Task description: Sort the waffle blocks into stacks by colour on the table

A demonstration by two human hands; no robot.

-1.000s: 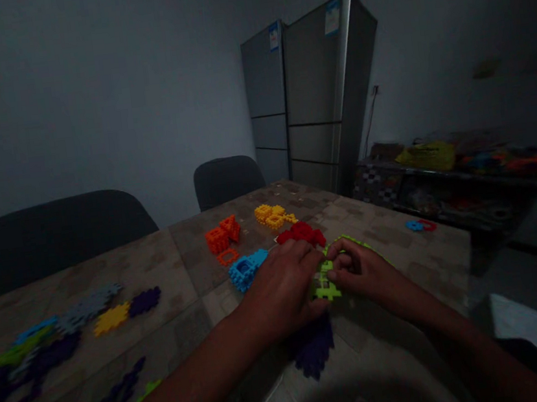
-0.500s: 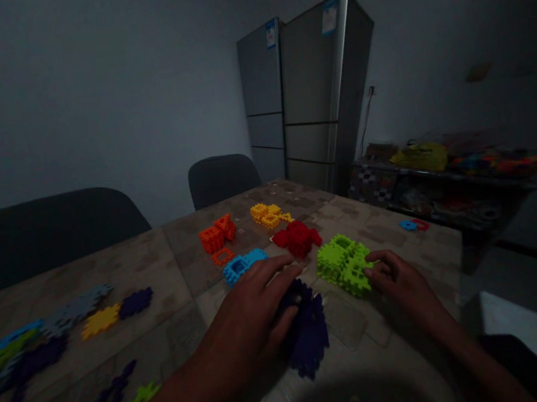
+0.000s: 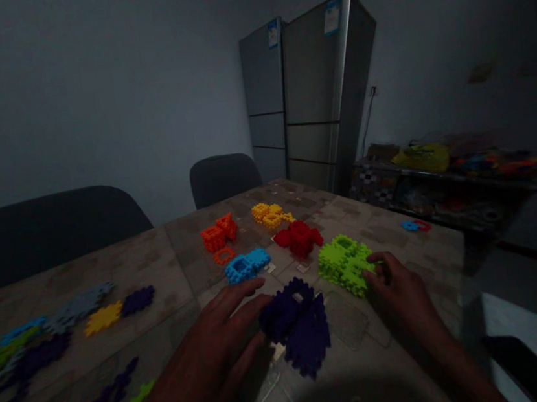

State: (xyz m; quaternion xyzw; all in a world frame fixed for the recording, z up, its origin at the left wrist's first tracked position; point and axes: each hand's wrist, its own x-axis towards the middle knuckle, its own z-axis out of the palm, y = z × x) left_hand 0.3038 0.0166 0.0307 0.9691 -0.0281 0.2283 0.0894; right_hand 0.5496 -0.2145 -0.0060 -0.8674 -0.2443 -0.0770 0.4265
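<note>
My left hand hovers with its fingers apart beside a dark purple assembly of toothed interlocking plastic pieces. Its fingertips come close to that assembly's left edge; whether they touch is hard to tell. At the right, my right hand has its thumb and curled fingers against the right edge of a lime green toothed block assembly. Behind these two assemblies lie a blue one and a red one. Further back are a yellow one and an orange one.
Loose flat toothed pieces, including a yellow one and a grey one, lie across the left of the table. A flat orange frame sits near the orange assembly. Small blue and red pieces rest near the right edge.
My left hand has moved left and down, off the purple assembly, uncovering it and the blue one. My right hand stays at the green assembly.
</note>
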